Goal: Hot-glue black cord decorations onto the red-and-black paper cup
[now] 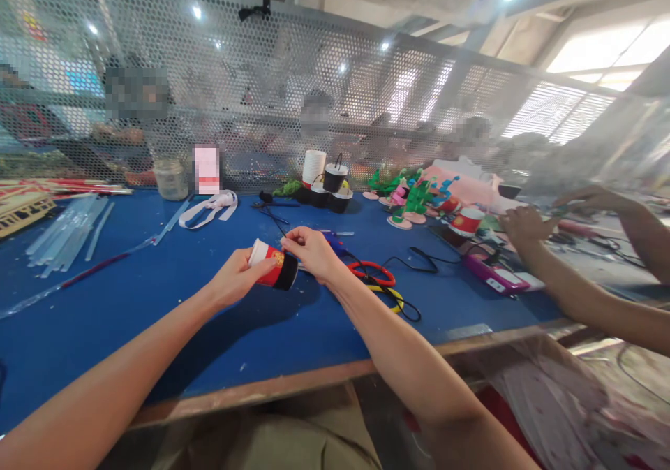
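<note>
My left hand (234,276) is wrapped round a small paper cup (270,267) with a white rim, a red middle with gold print and a black band. The cup lies tilted on its side above the blue table (220,344), its black end toward the right. My right hand (310,252) is closed in a pinch at the cup's upper side. From its fingertips a thin black cord (279,228) sticks up. Just right of this hand lie a red loop handle (374,272) and a yellow loop handle (390,298), partly behind my forearm.
Translucent glue sticks (68,236), a white ribbon (209,209) and a jar (170,179) are on the left. Black cups (335,178) and green figures (416,201) stand before the mesh screen (251,107). At right are a purple power strip (492,274) and a co-worker's hands (526,229).
</note>
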{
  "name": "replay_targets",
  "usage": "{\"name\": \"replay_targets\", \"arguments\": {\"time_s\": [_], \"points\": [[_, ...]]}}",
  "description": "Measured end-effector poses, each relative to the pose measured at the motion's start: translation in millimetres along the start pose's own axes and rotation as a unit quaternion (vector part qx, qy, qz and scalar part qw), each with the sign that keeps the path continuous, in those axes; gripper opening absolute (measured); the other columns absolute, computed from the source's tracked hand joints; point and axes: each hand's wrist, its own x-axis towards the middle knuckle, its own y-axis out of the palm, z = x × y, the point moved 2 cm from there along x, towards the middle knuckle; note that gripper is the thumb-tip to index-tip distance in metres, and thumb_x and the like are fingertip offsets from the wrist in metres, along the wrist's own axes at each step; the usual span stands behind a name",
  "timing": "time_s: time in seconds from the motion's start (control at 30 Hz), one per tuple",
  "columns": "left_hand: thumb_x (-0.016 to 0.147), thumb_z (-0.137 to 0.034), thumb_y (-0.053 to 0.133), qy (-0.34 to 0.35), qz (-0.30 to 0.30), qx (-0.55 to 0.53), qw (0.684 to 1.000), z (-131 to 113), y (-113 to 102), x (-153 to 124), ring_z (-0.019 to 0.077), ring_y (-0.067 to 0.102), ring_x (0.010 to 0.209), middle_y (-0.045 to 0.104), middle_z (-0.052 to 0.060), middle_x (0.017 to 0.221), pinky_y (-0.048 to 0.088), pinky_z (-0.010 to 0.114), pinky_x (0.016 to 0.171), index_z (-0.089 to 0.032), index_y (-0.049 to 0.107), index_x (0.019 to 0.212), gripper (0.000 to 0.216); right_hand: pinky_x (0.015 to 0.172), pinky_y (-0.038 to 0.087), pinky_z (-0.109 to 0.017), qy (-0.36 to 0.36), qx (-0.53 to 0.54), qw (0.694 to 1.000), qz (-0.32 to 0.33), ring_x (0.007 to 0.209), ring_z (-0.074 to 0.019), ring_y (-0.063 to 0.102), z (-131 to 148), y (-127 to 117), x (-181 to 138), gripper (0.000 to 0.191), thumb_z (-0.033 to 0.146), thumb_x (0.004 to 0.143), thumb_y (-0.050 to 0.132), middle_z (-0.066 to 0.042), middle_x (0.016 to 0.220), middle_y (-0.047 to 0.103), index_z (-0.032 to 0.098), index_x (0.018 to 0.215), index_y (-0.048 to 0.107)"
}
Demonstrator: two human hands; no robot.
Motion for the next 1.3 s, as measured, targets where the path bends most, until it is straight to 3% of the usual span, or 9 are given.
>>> {"name": "replay_targets", "arguments": {"time_s": [0.33,0.47,0.53,0.63,0.73,0.87,1.3], "points": [[0.057,-0.033,0.063,-0.017,-0.020,-0.053,0.998,3.5,-0.9,0.8,0.0072,0.043,0.046,0.053,-0.003,0.052,0.032,0.019,0.045,-0.012,0.056,0.066,0.024,0.054,0.037,-0.023,0.023,-0.004,1.000,0.019,0.052,-0.0083,0.045,-0.3,1.2,0.3,0.008,0.022,0.064,0.056,0.005,0.055,0.051,0.016,0.063,0.052],[0.059,-0.027,0.059,-0.045,-0.096,-0.183,0.977,-5.7,0.0,1.2,0.0089,0.048,0.047,0.056,-0.001,0.053,0.037,0.020,0.047,-0.011,0.058,0.064,0.017,0.052,0.039,-0.023,0.011,-0.021,1.000,-0.021,0.055,-0.0105,0.050,-2.5,-4.9,3.8,0.013,0.027,0.070,0.051,0.001,0.059,0.055,0.016,0.065,0.053],[0.063,-0.024,0.055,-0.039,-0.135,-0.245,0.959,-12.0,-1.5,2.6,0.0096,0.051,0.050,0.059,0.001,0.059,0.039,0.020,0.047,-0.010,0.060,0.071,0.017,0.052,0.041,-0.024,-0.017,-0.007,0.999,-0.046,0.059,-0.0124,0.054,0.1,-8.3,2.7,0.019,0.032,0.074,0.046,-0.002,0.064,0.059,0.016,0.070,0.053],[0.065,-0.017,0.049,-0.090,-0.172,-0.291,0.937,-13.3,-6.1,5.6,0.0104,0.052,0.049,0.059,0.002,0.058,0.041,0.021,0.049,-0.010,0.060,0.076,0.017,0.055,0.044,-0.025,-0.084,-0.033,0.995,-0.035,0.063,-0.0144,0.057,8.0,-7.3,-4.4,0.022,0.036,0.076,0.044,-0.004,0.068,0.061,0.016,0.072,0.053],[0.067,-0.016,0.047,-0.119,-0.166,-0.310,0.929,-8.9,-10.0,8.1,0.0112,0.053,0.049,0.060,0.003,0.057,0.042,0.021,0.049,-0.009,0.060,0.081,0.020,0.059,0.043,-0.026,-0.140,-0.127,0.982,-0.018,0.065,-0.0145,0.057,15.1,-0.5,-14.4,0.016,0.031,0.073,0.050,-0.004,0.072,0.063,0.017,0.075,0.056],[0.068,-0.014,0.046,-0.118,-0.167,-0.316,0.926,-4.5,-10.0,8.6,0.0106,0.054,0.048,0.060,0.004,0.057,0.041,0.020,0.048,-0.008,0.060,0.080,0.019,0.061,0.043,-0.026,-0.152,-0.196,0.968,-0.027,0.065,-0.0141,0.056,16.5,6.5,-21.4,0.012,0.024,0.069,0.053,-0.005,0.075,0.063,0.016,0.078,0.057],[0.062,-0.013,0.052,-0.053,-0.151,-0.300,0.940,-0.1,-6.0,9.0,0.0108,0.054,0.050,0.064,0.004,0.058,0.041,0.020,0.051,-0.007,0.063,0.071,0.016,0.057,0.042,-0.025,-0.164,-0.253,0.952,-0.052,0.059,-0.0142,0.054,13.4,10.9,-22.3,0.007,0.023,0.066,0.053,-0.003,0.064,0.058,0.017,0.069,0.050]]}}
